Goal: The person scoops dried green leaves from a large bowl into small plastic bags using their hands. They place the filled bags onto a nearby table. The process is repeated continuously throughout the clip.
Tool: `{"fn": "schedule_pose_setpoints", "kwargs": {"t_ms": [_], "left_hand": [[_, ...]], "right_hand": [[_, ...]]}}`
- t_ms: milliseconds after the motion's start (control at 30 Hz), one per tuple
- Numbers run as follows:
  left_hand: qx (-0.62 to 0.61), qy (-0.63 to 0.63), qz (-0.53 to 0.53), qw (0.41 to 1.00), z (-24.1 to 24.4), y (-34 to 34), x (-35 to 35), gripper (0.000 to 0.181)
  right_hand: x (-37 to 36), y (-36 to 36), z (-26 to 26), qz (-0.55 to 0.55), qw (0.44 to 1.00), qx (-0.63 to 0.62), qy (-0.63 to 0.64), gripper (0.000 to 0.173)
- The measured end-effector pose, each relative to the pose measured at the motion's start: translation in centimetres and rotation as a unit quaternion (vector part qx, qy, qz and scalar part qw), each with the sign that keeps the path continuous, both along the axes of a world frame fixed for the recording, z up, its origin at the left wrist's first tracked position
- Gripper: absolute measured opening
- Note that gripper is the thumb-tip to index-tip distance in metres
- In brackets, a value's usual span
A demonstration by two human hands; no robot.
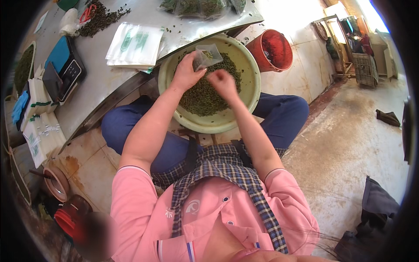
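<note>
My left hand (188, 72) grips a small clear plastic bag (213, 55) with its mouth spread to the right. Some green, grain-like pieces lie inside it. Beneath both hands is a wide pale yellow-green basin (252, 77) between my knees, holding a heap of small dark green berries or peppercorns (204, 101). My right hand (222, 81) hovers over that heap, just below and right of the bag, with its fingers curled in. It is blurred, so whether anything is in it does not show.
A metal table (98, 65) carries a stack of printed plastic bags (134, 44), a digital scale (67, 67) and filled clear bags (199, 8). Dark stems with red-handled scissors (87, 13) lie at the back. A red bucket (276, 50) stands right of the basin.
</note>
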State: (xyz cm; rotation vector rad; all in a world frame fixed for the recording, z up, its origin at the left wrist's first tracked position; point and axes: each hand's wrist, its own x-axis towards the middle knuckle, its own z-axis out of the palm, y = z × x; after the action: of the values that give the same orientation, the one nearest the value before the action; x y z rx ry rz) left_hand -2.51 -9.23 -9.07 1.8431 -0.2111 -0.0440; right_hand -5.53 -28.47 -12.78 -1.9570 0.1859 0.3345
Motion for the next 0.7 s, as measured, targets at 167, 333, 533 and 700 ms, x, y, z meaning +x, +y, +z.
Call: {"fn": "schedule_pose_setpoints", "kwargs": {"t_ms": [167, 333, 533, 700], "left_hand": [[-0.02, 0.069, 0.005, 0.997, -1.2, 0.4, 0.4, 0.06], [-0.137, 0.094, 0.0, 0.986, -0.3, 0.3, 0.4, 0.059], [-0.056, 0.098, 0.0, 0.994, 0.8, 0.5, 0.3, 0.055], [0.032, -0.004, 0.03, 0.999, -1.0, 0.5, -0.2, 0.055]], "right_hand": [[-3.5, 4.1, -3.8, 0.055, 0.953, -0.296, -0.037, 0.058], [-1.6, 0.5, -2.4, -0.025, 0.997, 0.022, 0.063, 0.031], [-0.2, -2.8, 3.2, -0.044, 0.994, 0.063, 0.075, 0.028], [1.5, -3.0, 11.6, 0.02, 0.995, -0.067, -0.068, 0.03]]}}
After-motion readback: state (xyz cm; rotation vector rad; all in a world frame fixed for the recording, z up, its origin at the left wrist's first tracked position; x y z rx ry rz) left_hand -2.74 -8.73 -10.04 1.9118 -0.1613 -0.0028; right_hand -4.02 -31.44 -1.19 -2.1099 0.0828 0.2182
